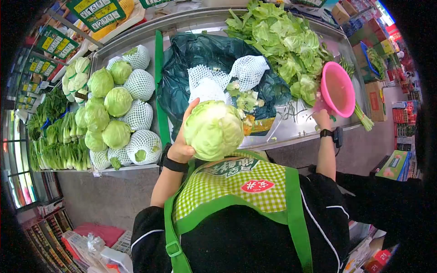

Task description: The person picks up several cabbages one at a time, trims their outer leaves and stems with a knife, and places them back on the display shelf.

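Note:
A pale green cabbage (215, 130) rests in my left hand (184, 136), whose fingers and thumb wrap its left side. It is held above the front edge of the metal counter, close to my apron. My right hand (322, 119) reaches out to the lower left of a pink bowl (329, 86) with water in it. Its fingers are blurred, so I cannot make out whether they hold something. Beyond the cabbage, white foam net sleeves (248, 73) and leaf scraps (248, 101) lie on a dark green plastic bag (182, 59).
Several cabbages (118, 101), some in foam nets, are stacked left of a green divider (159, 91). Loose outer leaves (287, 45) pile up at the back right. Leafy greens (59, 148) stand at the far left, below price signs (96, 16). A green bunch (363, 117) overhangs the right end.

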A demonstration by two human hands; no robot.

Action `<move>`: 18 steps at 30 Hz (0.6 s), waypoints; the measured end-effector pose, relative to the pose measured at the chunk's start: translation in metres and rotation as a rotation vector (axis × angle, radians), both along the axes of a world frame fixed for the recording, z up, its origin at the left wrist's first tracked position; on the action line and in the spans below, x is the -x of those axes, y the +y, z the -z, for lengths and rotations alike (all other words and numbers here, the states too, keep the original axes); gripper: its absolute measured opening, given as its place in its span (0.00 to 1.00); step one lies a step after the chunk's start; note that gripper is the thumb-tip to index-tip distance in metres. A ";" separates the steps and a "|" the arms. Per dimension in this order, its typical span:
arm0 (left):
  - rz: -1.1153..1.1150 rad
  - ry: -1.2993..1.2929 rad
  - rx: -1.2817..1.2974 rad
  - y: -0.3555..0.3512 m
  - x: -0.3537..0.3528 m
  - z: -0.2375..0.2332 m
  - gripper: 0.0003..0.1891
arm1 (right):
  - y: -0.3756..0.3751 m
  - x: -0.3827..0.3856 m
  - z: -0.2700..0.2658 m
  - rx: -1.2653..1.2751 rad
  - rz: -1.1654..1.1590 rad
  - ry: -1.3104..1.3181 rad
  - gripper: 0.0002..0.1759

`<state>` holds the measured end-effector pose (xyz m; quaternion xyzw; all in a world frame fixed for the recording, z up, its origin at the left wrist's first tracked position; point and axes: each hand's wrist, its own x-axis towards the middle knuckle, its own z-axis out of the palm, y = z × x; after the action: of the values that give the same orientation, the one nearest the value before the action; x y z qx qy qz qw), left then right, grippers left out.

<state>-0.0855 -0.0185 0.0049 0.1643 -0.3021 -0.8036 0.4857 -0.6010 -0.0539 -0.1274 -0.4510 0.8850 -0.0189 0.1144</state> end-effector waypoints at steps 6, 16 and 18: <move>-0.073 0.028 -0.260 0.009 0.006 0.017 0.58 | 0.008 -0.134 -0.026 0.358 -0.519 -0.366 0.09; -0.101 -0.298 -0.036 0.023 0.003 0.015 0.57 | 0.055 -0.290 -0.151 0.337 -0.667 -1.287 0.11; -0.105 -0.270 -0.073 0.028 0.003 0.011 0.58 | 0.060 -0.293 -0.150 0.231 -0.467 -1.485 0.08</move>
<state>-0.0880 0.0091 -0.0064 0.3040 -0.3266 -0.7581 0.4756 -0.3079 0.0065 0.0225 -0.5038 0.4516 -0.3827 0.6291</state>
